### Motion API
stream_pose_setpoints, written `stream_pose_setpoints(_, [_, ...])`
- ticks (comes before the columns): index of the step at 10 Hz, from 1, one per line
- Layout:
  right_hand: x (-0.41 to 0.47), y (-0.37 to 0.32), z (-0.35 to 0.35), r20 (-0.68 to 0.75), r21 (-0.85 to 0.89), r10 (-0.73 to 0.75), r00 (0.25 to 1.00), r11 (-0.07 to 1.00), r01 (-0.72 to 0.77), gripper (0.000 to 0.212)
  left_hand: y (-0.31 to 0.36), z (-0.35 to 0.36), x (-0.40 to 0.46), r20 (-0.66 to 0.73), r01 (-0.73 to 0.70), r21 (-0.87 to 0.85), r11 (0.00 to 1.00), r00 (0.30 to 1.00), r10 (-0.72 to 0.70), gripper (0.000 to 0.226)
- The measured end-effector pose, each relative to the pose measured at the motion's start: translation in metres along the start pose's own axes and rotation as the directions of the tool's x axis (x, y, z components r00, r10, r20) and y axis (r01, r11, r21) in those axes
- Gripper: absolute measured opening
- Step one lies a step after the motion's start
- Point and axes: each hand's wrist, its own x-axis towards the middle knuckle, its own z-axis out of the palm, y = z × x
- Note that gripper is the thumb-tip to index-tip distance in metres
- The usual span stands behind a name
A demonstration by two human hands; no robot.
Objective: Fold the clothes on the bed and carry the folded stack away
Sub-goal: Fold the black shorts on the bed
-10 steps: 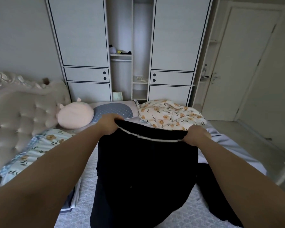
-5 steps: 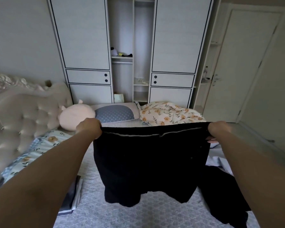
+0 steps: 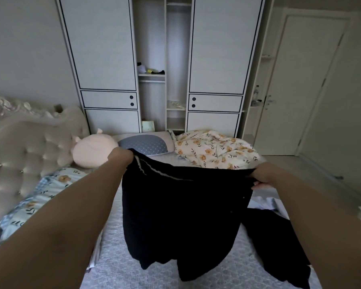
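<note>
Both hands are held well apart above the bed [image 3: 117, 265]: the left hand [image 3: 121, 157] grips one top corner of a black garment [image 3: 181, 213] and the right hand [image 3: 263, 174] grips the other, so the cloth hangs spread between them. Another dark garment [image 3: 279, 240] lies on the mattress under the right arm. Farther back are a pink plush cushion [image 3: 94, 151], a grey pillow [image 3: 144, 143], a flowered quilt [image 3: 215, 151] and a white wardrobe [image 3: 217, 59].
</note>
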Motion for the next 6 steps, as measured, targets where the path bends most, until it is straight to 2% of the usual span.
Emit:
stream_pose_setpoints(1, [0.002, 0.002, -0.004, -0.063, 0.022, 0.018, 0.998, 1.0, -0.017, 0.024, -0.007, -0.007, 0.007, 0.114, -0.296, 0.444, 0.845, 0.955, 0.275, 0.025])
stream_pose_setpoints(2, [0.008, 0.001, -0.005, -0.129, 0.205, 0.066, 0.989, 0.978, -0.039, 0.015, -0.012, -0.018, 0.005, 0.081, -0.381, 0.574, 0.725, 0.907, 0.413, 0.023])
stream_pose_setpoints(3, [0.014, -0.001, -0.008, -0.21, 0.303, 0.07, 0.975, 0.953, -0.003, 0.011, -0.014, -0.027, 0.005, 0.14, -0.363, 0.656, 0.662, 0.92, 0.365, 0.026])
stream_pose_setpoints(4, [0.01, -0.007, -0.009, -0.106, 0.386, 0.166, 0.98, 0.916, -0.114, 0.008, -0.013, -0.027, 0.004, 0.147, -0.319, 0.673, 0.667, 0.942, 0.302, 0.034])
stream_pose_setpoints(6, [0.019, -0.008, -0.009, -0.188, 0.547, 0.117, 0.975, 0.837, 0.005, 0.019, -0.031, -0.022, 0.01, 0.03, -0.141, 0.439, 0.887, 0.989, 0.143, 0.031])
